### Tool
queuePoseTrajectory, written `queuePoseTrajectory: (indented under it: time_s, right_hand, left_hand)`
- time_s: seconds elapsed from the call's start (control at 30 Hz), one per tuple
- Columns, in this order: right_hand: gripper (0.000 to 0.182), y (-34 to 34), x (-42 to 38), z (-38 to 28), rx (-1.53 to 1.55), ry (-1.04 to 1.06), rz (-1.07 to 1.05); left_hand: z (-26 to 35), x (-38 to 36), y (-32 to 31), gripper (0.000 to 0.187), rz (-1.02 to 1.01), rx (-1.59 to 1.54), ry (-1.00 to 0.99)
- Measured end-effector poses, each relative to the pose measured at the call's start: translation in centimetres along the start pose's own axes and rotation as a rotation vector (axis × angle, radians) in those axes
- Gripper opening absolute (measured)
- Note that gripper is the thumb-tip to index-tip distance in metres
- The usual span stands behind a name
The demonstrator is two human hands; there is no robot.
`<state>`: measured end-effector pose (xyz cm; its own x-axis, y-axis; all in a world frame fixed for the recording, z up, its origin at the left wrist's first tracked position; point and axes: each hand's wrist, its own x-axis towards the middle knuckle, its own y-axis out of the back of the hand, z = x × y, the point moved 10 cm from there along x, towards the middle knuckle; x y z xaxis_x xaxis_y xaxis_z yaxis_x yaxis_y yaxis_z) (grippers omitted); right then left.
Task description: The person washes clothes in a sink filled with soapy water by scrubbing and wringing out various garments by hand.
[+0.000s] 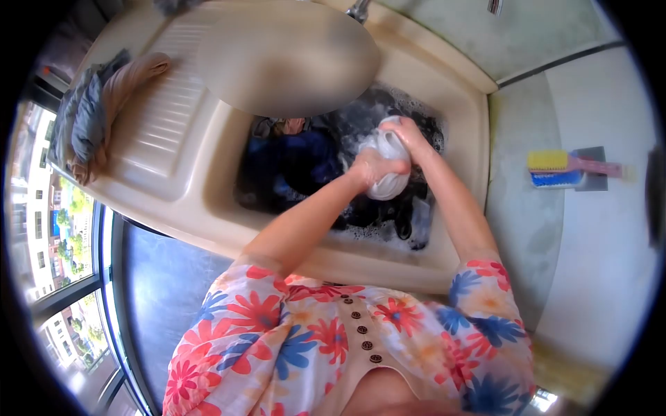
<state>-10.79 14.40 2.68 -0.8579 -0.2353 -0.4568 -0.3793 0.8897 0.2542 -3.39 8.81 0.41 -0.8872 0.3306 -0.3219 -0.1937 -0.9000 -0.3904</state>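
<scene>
A wet, bunched white cloth (pixel 390 182) is gripped between both my hands above the dark, soapy water in the sink basin. My left hand (pixel 374 168) is wrapped around its nearer part. Closed on the farther end is my right hand (pixel 408 133). Dark clothes (pixel 295 163) lie soaking in the water to the left of my hands. White foam (pixel 378 232) floats along the basin's near edge.
Left of the basin is a ribbed washboard surface (pixel 163 104). Grey and brown garments (pixel 90 111) hang over its left edge. A yellow-and-blue brush (pixel 555 168) with a pink handle is at the right. A tap (pixel 359 10) stands at the back.
</scene>
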Motion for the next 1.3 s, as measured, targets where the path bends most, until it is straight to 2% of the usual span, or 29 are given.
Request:
queuePoseTrajectory:
  time_s: [0.1, 0.13, 0.23, 0.27, 0.33, 0.37, 0.43, 0.5, 0.53, 0.6, 0.63, 0.7, 0.73, 0.77, 0.83, 0.87, 0.93, 0.97, 1.0, 1.07, 1.1, 1.13, 1.17, 1.2, 1.23, 1.27, 1.3]
  right_hand:
    - [0.022, 0.1, -1.7, 1.2, 0.08, 0.038, -0.049]
    - [0.031, -0.5, -2.4, 1.8, 0.127, -0.006, -0.158]
    - [0.039, -1.7, -6.7, 1.8, 0.248, 0.015, -0.304]
    - [0.041, -2.2, -7.9, 2.7, 0.296, -0.037, -0.37]
    - [0.045, -3.0, -9.8, 4.1, 0.396, -0.133, -0.504]
    - [0.044, -2.9, -10.0, 4.6, 0.401, -0.147, -0.487]
    - [0.04, -2.9, -10.2, 5.7, 0.415, -0.172, -0.456]
    - [0.03, -1.0, -9.3, 6.1, 0.418, -0.132, -0.216]
    - [0.028, -0.2, -9.4, 4.8, 0.393, -0.089, -0.131]
    - [0.024, 2.4, -9.1, 3.4, 0.382, 0.013, 0.037]
    - [0.024, 3.7, -9.3, 2.5, 0.471, 0.019, 0.122]
    - [0.023, 5.8, -9.3, 0.9, 0.587, 0.148, 0.197]
    - [0.024, 6.6, -9.6, 0.0, 0.589, 0.228, 0.243]
    - [0.024, 7.5, -10.4, -1.1, 0.472, 0.31, 0.325]
    - [0.026, 7.8, -12.2, -3.0, 0.23, 0.468, 0.478]
    - [0.027, 7.4, -12.5, -2.7, 0.274, 0.487, 0.506]
    - [0.026, 6.9, -11.3, 0.3, 0.595, 0.466, 0.531]
    - [0.026, 6.6, -10.8, 2.0, 0.754, 0.452, 0.544]
    - [0.025, 5.8, -10.0, 4.3, 0.89, 0.334, 0.533]
    - [0.028, 1.8, -7.9, 6.3, 1.226, 0.148, 0.265]
    - [0.029, -0.6, -7.8, 6.0, 1.33, 0.086, 0.091]
    - [0.03, -1.7, -7.9, 5.9, 1.285, 0.023, 0.024]
    - [0.03, -0.4, -8.0, 5.2, 0.925, 0.203, 0.039]
    - [0.029, 0.5, -8.3, 5.1, 0.559, 0.368, 0.052]
    - [0.028, -0.1, -9.2, 3.7, 0.531, 0.344, 0.036]
    - [0.026, -1.4, -10.0, 3.4, 0.755, 0.162, -0.037]
    - [0.025, -2.5, -10.4, 2.3, 0.836, 0.001, -0.112]
  left_hand:
    - [-0.1, -1.0, 0.6, 0.065, -0.008, 0.675, 0.192]
    - [-0.9, -0.6, 0.1, 0.056, -0.071, 0.655, 0.166]
    - [-0.8, -1.6, -3.5, 0.054, -0.387, 0.608, -0.022]
    - [-1.7, -2.3, -4.4, 0.054, -0.508, 0.642, 0.073]
    - [-2.4, -3.2, -5.3, 0.054, -0.615, 0.755, 0.115]
    - [-3.0, -3.6, -5.6, 0.054, -0.669, 0.815, 0.14]
    - [-2.3, -4.0, -5.3, 0.056, -0.635, 0.889, 0.171]
    - [0.1, -4.5, -4.7, 0.058, -0.564, 0.95, 0.207]
    - [0.0, -3.7, -5.1, 0.065, -0.598, 0.898, 0.115]
    - [-0.2, -2.3, -3.5, 0.071, -0.521, 0.586, 0.195]
    - [-0.1, -1.9, -2.8, 0.074, -0.475, 0.431, 0.232]
    - [1.2, -1.3, -2.6, 0.076, -0.44, -0.002, 0.132]
    - [0.7, -1.8, -2.1, 0.077, -0.445, 0.017, 0.256]
    - [-0.6, -1.4, -1.9, 0.075, -0.36, -0.185, 0.341]
    - [-1.9, -1.9, -2.8, 0.074, -0.409, -0.461, 0.568]
    - [-1.2, -1.3, -2.7, 0.07, -0.366, -0.557, 0.49]
    - [0.2, -0.7, -2.5, 0.063, -0.276, -0.738, 0.338]
    - [1.0, -0.2, -1.4, 0.057, -0.167, -0.634, 0.194]
    - [2.1, 0.2, -0.3, 0.052, -0.061, -0.526, 0.048]
    - [5.4, -1.0, 0.5, 0.036, 0.142, -0.197, -0.18]
    - [6.7, -2.0, 0.0, 0.03, 0.155, 0.01, -0.34]
    - [9.5, -4.1, -1.2, 0.031, 0.182, 0.294, -0.595]
    - [11.7, -6.8, -3.2, 0.032, 0.203, 0.583, -0.836]
    - [13.1, -8.8, -5.1, 0.033, 0.163, 0.654, -0.879]
    - [14.0, -10.6, -6.6, 0.034, 0.12, 0.722, -0.921]
    - [13.8, -11.7, -7.2, 0.034, 0.076, 0.772, -0.992]
    - [13.7, -12.7, -7.9, 0.035, 0.031, 0.821, -1.065]
